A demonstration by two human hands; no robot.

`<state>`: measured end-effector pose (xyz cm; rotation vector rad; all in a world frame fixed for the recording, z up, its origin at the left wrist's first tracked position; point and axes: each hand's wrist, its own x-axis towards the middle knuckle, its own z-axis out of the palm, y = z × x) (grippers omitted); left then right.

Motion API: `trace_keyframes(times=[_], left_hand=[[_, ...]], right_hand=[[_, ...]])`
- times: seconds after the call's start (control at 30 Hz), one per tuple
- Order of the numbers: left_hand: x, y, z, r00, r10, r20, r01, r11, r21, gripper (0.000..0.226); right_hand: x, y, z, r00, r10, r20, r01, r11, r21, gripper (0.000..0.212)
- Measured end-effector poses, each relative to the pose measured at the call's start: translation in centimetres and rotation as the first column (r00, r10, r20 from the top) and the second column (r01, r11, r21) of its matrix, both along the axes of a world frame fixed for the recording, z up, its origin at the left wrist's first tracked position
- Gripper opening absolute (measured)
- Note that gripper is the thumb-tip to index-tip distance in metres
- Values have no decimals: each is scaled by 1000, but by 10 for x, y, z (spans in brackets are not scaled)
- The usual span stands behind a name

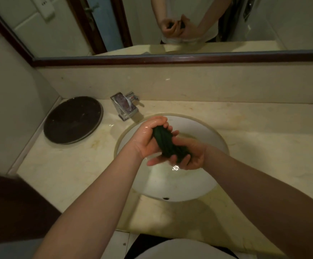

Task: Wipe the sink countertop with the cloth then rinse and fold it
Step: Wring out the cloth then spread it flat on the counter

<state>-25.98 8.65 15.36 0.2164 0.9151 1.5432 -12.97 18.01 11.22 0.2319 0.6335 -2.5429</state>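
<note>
A dark green cloth (pixel 167 143) is twisted into a tight roll and held over the white sink basin (pixel 204 187). My left hand (pixel 148 139) grips its upper end, wet and shiny. My right hand (pixel 191 156) grips its lower end from underneath. Both hands are closed around the cloth above the middle of the basin. A little water glints at the drain (pixel 176 167) just below the hands. The beige marble countertop (pixel 73 165) surrounds the basin and looks damp near the faucet.
A chrome faucet (pixel 125 106) stands at the back left of the basin. A round dark tray (pixel 72 119) lies on the counter's left end. A mirror (pixel 170 23) above the backsplash reflects my hands. A dark edge (pixel 12 206) sits at the lower left.
</note>
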Motion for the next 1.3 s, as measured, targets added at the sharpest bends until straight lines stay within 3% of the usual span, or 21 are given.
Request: trace_keyframes(times=[0.07, 0.13, 0.23, 0.33, 0.37, 0.4, 0.43, 0.5, 0.53, 0.6, 0.63, 0.73, 0.83, 0.9, 0.97, 1.03, 1.1, 1.17, 1.2, 1.23, 1.3], left_hand=[[1, 4, 1, 998, 59, 2, -58, 992, -109, 24], [1, 8, -1, 989, 145, 13, -138, 964, -229, 35], [2, 14, -6, 971, 239, 0, -224, 912, -343, 37], [2, 20, -13, 940, 339, -49, -323, 831, -453, 33], [1, 22, -18, 928, 365, -78, -356, 800, -483, 32], [1, 24, -21, 920, 377, -108, -376, 770, -516, 32], [2, 25, -24, 909, 391, -146, -403, 734, -546, 31], [5, 27, -30, 865, 434, -251, -491, 630, -602, 22], [7, 26, -33, 839, 447, -311, -535, 573, -621, 14], [6, 23, -36, 819, 452, -354, -565, 524, -637, 14], [5, 21, -36, 818, 465, -339, -563, 529, -635, 15], [-3, 17, -33, 846, 458, -275, -524, 617, -586, 20], [-5, 16, -21, 894, 392, -219, -449, 770, -454, 23], [-2, 15, -10, 895, 283, -343, -403, 843, -355, 21], [3, 5, -1, 801, 213, -559, -383, 900, -207, 22], [7, -12, 2, 557, 192, -808, -317, 948, 7, 46], [3, -23, 1, 124, 146, -981, -145, 981, 128, 71], [-4, -25, 0, -326, 137, -935, 48, 991, 129, 78], [-7, -23, 0, -478, 202, -855, 127, 979, 160, 72], [-8, -20, 0, -562, 290, -774, 183, 957, 225, 62], [-8, -13, 5, -602, 417, -681, 216, 906, 364, 42]], right_hand=[[-4, 1, 17, 992, 111, 61, -123, 961, 248, 35], [-9, -3, 33, 976, 133, 174, -206, 832, 516, 8], [-8, -7, 45, 969, 28, 244, -221, 529, 819, 30], [-28, -20, 50, 922, -7, 388, -372, 270, 888, 21], [-31, -16, 33, 927, 56, 372, -376, 111, 920, 22], [-38, -16, 8, 843, 176, 508, -500, -88, 861, 30], [-46, -17, -2, 818, 196, 541, -448, -374, 812, 37], [-35, -29, 6, 882, 48, 469, -411, -407, 816, 24], [-38, -37, 8, 928, -123, 353, -362, -529, 768, 14], [-21, -35, 19, 993, -107, 47, -103, -598, 795, 11], [-15, -37, 21, 995, -100, 1, -62, -604, 794, 14], [-25, -35, 25, 1000, -24, -18, 5, -481, 877, 31], [-27, -19, 33, 985, -172, 19, -46, -155, 987, 37], [-24, -11, 45, 953, -293, 73, -66, 32, 997, 47], [-20, 0, 56, 913, -371, 173, -56, 306, 951, 52], [-15, 10, 70, 890, -368, 270, -26, 549, 836, 52], [-10, 17, 80, 893, -311, 325, -7, 712, 702, 53], [-6, 18, 90, 926, -203, 319, -24, 810, 586, 49], [-5, 16, 95, 945, -143, 294, -44, 836, 547, 43], [-5, 13, 100, 960, -87, 267, -68, 850, 523, 36], [-5, 3, 108, 975, -9, 223, -104, 866, 489, 28]])
